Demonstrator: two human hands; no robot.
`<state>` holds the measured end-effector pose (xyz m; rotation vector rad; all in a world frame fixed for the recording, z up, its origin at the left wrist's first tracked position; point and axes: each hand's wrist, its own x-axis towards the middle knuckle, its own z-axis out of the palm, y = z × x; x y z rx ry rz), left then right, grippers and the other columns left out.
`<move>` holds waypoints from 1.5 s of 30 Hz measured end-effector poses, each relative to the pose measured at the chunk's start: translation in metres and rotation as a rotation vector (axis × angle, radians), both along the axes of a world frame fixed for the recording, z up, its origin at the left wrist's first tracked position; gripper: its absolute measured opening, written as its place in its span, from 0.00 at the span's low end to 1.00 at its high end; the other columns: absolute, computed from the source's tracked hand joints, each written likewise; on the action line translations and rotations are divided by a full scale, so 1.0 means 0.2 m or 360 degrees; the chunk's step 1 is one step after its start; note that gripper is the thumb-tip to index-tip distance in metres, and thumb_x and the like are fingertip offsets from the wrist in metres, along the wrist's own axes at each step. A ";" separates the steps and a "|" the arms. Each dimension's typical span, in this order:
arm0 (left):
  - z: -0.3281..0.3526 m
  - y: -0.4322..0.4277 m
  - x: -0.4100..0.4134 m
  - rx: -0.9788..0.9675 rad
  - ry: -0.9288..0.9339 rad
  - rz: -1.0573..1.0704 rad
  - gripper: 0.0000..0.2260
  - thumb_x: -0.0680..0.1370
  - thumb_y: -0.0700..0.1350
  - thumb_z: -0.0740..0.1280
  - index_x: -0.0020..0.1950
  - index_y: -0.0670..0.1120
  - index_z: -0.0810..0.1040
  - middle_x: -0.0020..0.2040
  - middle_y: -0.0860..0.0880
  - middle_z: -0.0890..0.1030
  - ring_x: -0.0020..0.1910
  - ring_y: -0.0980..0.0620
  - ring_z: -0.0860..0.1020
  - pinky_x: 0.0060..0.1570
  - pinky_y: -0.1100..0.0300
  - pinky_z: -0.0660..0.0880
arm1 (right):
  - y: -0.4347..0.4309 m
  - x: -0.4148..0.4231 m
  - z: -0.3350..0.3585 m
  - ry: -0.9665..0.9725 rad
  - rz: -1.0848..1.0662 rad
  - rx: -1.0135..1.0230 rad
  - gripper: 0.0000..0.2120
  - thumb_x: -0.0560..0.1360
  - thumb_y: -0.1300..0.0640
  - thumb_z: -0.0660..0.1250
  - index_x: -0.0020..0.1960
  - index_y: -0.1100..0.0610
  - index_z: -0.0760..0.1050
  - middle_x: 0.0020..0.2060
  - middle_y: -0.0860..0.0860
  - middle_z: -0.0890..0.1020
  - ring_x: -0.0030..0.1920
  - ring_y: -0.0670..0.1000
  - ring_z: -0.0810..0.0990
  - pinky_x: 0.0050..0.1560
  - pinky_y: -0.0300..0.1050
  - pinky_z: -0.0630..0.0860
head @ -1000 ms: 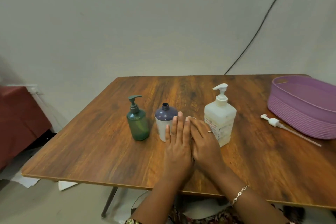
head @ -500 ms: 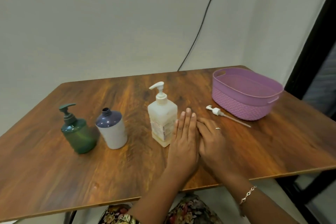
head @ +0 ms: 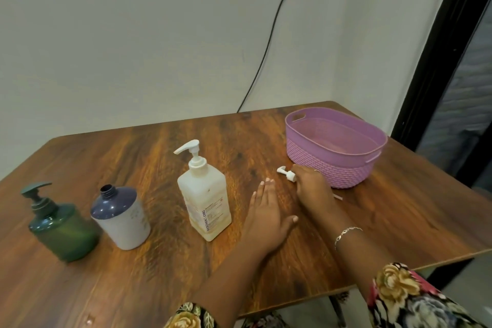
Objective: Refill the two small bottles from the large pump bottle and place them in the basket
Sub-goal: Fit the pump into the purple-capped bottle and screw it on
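The large white pump bottle (head: 203,200) stands mid-table. To its left stand two small bottles: a green one with a dark pump (head: 61,226) and a grey one with a dark purple shoulder and an uncapped neck (head: 119,218). The purple basket (head: 335,165) sits at the back right, with nothing visible inside. A loose white pump (head: 286,173) lies in front of the basket. My right hand (head: 311,186) covers its tube with fingers curled over it. My left hand (head: 266,216) lies flat on the table just right of the large bottle.
The wooden table (head: 133,287) ends near me and close behind the basket on the right. A black cable (head: 269,42) runs down the pale wall behind. A dark door frame (head: 436,61) rises at the far right.
My right hand has left my left hand and reached forward-right onto the loose pump by the basket. The view has kept turning right. My left hand stays flat.
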<state>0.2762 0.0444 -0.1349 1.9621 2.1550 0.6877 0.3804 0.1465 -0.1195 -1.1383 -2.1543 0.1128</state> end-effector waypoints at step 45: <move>0.00 -0.36 -0.07 0.1272 0.0208 0.0046 0.19 0.75 0.44 0.61 0.66 0.43 0.69 0.63 0.42 0.75 0.64 0.44 0.67 0.67 0.51 0.63 | -0.54 -0.07 0.22 0.1358 0.0395 -0.0528 0.16 0.65 0.68 0.73 0.46 0.51 0.75 0.44 0.46 0.81 0.47 0.44 0.81 0.46 0.36 0.78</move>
